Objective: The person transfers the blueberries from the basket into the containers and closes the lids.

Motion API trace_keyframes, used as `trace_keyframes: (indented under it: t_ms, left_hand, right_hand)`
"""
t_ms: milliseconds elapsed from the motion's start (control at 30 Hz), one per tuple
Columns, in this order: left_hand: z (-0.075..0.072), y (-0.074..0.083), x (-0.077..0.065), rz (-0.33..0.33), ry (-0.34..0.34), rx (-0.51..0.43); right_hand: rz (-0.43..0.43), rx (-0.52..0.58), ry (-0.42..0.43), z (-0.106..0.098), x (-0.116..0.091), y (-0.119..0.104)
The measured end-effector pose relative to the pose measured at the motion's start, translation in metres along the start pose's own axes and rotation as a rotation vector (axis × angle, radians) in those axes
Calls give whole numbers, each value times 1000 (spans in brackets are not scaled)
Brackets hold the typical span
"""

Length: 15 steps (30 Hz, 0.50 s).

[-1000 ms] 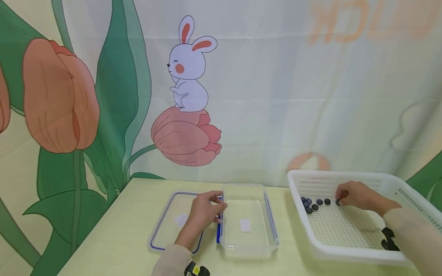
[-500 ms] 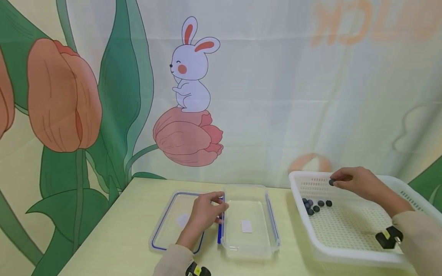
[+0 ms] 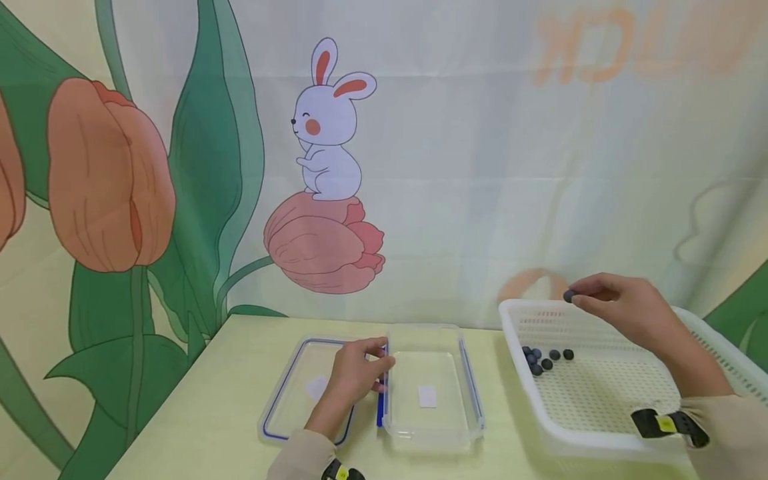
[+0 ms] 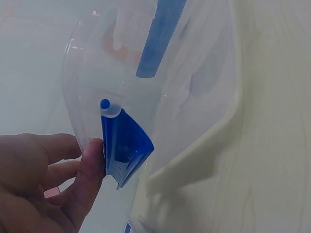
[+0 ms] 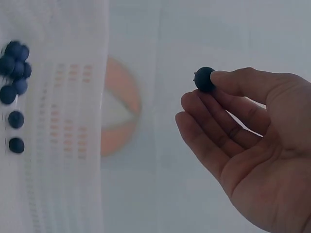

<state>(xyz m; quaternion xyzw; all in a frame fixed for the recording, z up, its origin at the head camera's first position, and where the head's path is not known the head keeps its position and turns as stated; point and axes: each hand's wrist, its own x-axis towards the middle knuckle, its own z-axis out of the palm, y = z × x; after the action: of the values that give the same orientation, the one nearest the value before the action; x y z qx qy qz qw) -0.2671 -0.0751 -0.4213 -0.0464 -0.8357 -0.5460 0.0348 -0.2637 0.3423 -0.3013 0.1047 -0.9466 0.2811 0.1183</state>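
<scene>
A single blueberry (image 3: 569,295) is pinched between thumb and fingertips of my right hand (image 3: 636,310), raised over the far rim of the white basket (image 3: 576,440). The right wrist view shows this held blueberry (image 5: 204,79) close up. Several other blueberries (image 3: 547,365) lie at the basket's left side. Before me stands a clear plastic container (image 3: 429,435), lidless, with a white label visible at its bottom. My left hand (image 3: 351,373) grips its left rim, thumb beside a blue latch (image 4: 124,145) in the left wrist view.
The container's clear lid (image 3: 285,400), with a blue seal, lies flat to the left, partly under my left forearm. A printed curtain (image 3: 444,167) hangs behind the pale yellow table (image 3: 180,413). The basket's tall walls stand to the container's right.
My right hand has lifted one blueberry from the basket floor up above the far rim, shifting slightly left. The left hand has stayed at the container's rim.
</scene>
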Motion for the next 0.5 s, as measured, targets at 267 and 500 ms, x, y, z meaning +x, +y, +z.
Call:
trace_keyframes:
  t_ms: [267, 500]
  left_hand:
    - [0, -2, 0, 8, 1, 0]
    - [0, -2, 0, 8, 2, 10]
  right_hand:
    - [-11, 76, 37, 13, -15, -20]
    - [-19, 118, 54, 25, -20, -33]
